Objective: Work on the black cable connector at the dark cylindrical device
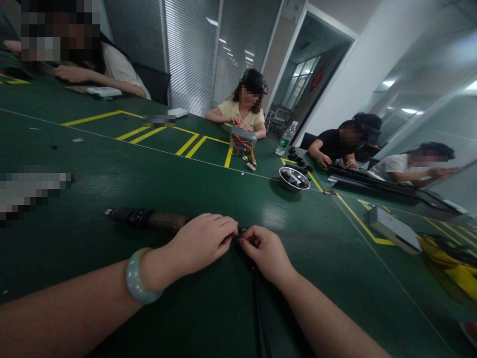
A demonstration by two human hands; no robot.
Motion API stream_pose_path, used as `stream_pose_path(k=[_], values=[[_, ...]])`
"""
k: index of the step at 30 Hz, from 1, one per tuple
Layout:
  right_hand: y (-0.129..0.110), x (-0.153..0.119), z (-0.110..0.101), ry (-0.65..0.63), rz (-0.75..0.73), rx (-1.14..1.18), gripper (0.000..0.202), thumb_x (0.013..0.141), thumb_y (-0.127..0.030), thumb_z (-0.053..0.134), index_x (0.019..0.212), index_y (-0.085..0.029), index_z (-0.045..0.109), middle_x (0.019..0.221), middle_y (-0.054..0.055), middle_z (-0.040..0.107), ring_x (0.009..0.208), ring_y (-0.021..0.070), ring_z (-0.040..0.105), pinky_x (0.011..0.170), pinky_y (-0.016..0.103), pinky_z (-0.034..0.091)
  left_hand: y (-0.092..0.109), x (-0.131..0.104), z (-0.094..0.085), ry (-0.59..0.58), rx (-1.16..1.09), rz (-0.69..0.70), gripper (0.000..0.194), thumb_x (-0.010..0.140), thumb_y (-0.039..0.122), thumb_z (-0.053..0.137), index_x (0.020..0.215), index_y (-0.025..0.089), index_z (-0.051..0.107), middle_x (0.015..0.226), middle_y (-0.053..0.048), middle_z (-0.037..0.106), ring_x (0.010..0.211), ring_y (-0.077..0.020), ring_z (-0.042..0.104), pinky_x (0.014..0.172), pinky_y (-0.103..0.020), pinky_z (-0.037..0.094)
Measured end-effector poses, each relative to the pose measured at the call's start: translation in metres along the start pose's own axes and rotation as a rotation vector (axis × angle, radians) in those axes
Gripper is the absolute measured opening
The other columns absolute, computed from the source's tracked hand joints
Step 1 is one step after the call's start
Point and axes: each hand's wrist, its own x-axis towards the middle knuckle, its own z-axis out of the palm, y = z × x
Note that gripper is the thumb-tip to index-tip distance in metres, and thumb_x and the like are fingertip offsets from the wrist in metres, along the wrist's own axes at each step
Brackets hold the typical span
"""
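Observation:
A dark electric screwdriver (166, 220) with a brownish grip lies on the green table, its metal tip pointing left. My left hand (206, 238), with a pale green bangle on the wrist, covers its right end. The fingers are closed in a pinch by a thin dark piece. My right hand (266, 248) meets it there, thumb and forefinger pinched together on the same dark piece, seemingly the end of a black cable (258, 303). That cable runs down from under the right hand towards me. Fingertips hide the exact spot being gripped.
A metal bowl (294, 178) of small parts stands ahead, near a water bottle (286, 138). Farther off is a grey box with coloured wires (244, 144). A grey box (394, 229) and yellow item (456, 271) lie right. Several people work around the table (149, 293).

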Motion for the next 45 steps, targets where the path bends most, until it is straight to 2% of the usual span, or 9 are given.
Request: stream_pose_path(k=[11, 14, 17, 20, 24, 31, 40, 45], values=[[-0.0003, 0.0017, 0.0012, 0.006, -0.005, -0.001, 0.007, 0.085, -0.027, 0.065, 0.081, -0.021, 0.066, 0.075, -0.001, 0.066, 0.067, 0.0132, 0.058, 0.059, 0.022, 0.041, 0.0022, 0.0008, -0.0011, -0.021, 0.044, -0.029, 0.007, 0.092, 0.024, 0.055, 0.096, 0.021, 0.06, 0.111, -0.005, 0.067, 0.105, -0.025, 0.063, 0.088, -0.042, 0.049], [-0.0014, 0.0013, 0.0004, 0.003, -0.004, 0.002, 0.007, 0.085, -0.027, 0.065, 0.082, -0.021, 0.066, 0.076, -0.001, 0.066, 0.068, 0.0133, 0.058, 0.06, 0.022, 0.041, 0.003, 0.0009, -0.0026, -0.016, 0.039, -0.039, 0.011, 0.091, 0.026, 0.057, 0.1, 0.021, 0.059, 0.114, -0.005, 0.066, 0.104, -0.0255, 0.062, 0.087, -0.042, 0.049], [-0.0024, 0.001, -0.0007, -0.007, -0.002, 0.0, 0.007, 0.086, -0.027, 0.065, 0.082, -0.021, 0.066, 0.077, -0.001, 0.067, 0.069, 0.0136, 0.059, 0.061, 0.022, 0.042, 0.0027, 0.0011, -0.0029, -0.015, 0.032, -0.007, 0.017, 0.088, 0.021, 0.059, 0.105, 0.023, 0.058, 0.116, -0.004, 0.066, 0.105, -0.0248, 0.062, 0.088, -0.042, 0.049], [-0.0022, 0.0008, -0.001, -0.01, -0.003, 0.002, 0.008, 0.086, -0.027, 0.064, 0.082, -0.021, 0.066, 0.077, -0.001, 0.067, 0.071, 0.014, 0.06, 0.061, 0.022, 0.042, 0.0012, 0.0008, -0.0022, -0.02, 0.023, 0.016, 0.014, 0.088, 0.017, 0.056, 0.101, 0.023, 0.06, 0.115, -0.004, 0.066, 0.105, -0.0239, 0.062, 0.089, -0.041, 0.049], [-0.0011, 0.0007, -0.0004, -0.009, -0.001, 0.0, 0.007, 0.086, -0.027, 0.064, 0.082, -0.021, 0.066, 0.078, 0.0, 0.066, 0.072, 0.0146, 0.06, 0.061, 0.022, 0.042, 0.0, 0.0003, -0.0009, -0.011, 0.027, 0.001, 0.01, 0.092, 0.02, 0.052, 0.098, 0.021, 0.06, 0.112, -0.006, 0.067, 0.104, -0.0244, 0.063, 0.088, -0.042, 0.049], [-0.0012, 0.0012, -0.0006, -0.012, 0.0, -0.001, 0.008, 0.086, -0.028, 0.065, 0.083, -0.021, 0.067, 0.077, 0.0, 0.067, 0.072, 0.0155, 0.061, 0.061, 0.023, 0.043, 0.0011, 0.0004, -0.0008, 0.006, 0.004, 0.03, 0.014, 0.089, 0.017, 0.056, 0.1, 0.023, 0.061, 0.113, -0.004, 0.067, 0.104, -0.0232, 0.063, 0.089, -0.04, 0.05], [-0.0023, 0.0016, -0.0014, -0.019, -0.01, -0.019, 0.007, 0.086, -0.026, 0.065, 0.081, -0.02, 0.067, 0.076, -0.001, 0.066, 0.069, 0.0138, 0.06, 0.061, 0.023, 0.042, 0.0005, 0.0007, -0.0008, -0.01, 0.034, -0.024, 0.008, 0.091, 0.021, 0.056, 0.098, 0.02, 0.06, 0.112, -0.007, 0.066, 0.104, -0.0249, 0.062, 0.089, -0.042, 0.05], [-0.0033, 0.0019, -0.0021, -0.014, -0.014, -0.023, 0.007, 0.085, -0.027, 0.066, 0.082, -0.021, 0.068, 0.077, -0.001, 0.067, 0.071, 0.0143, 0.061, 0.062, 0.023, 0.043, 0.0002, 0.0006, -0.0002, 0.001, 0.016, 0.001, 0.016, 0.089, 0.017, 0.058, 0.104, 0.022, 0.06, 0.115, -0.005, 0.066, 0.106, -0.024, 0.063, 0.09, -0.041, 0.05]])
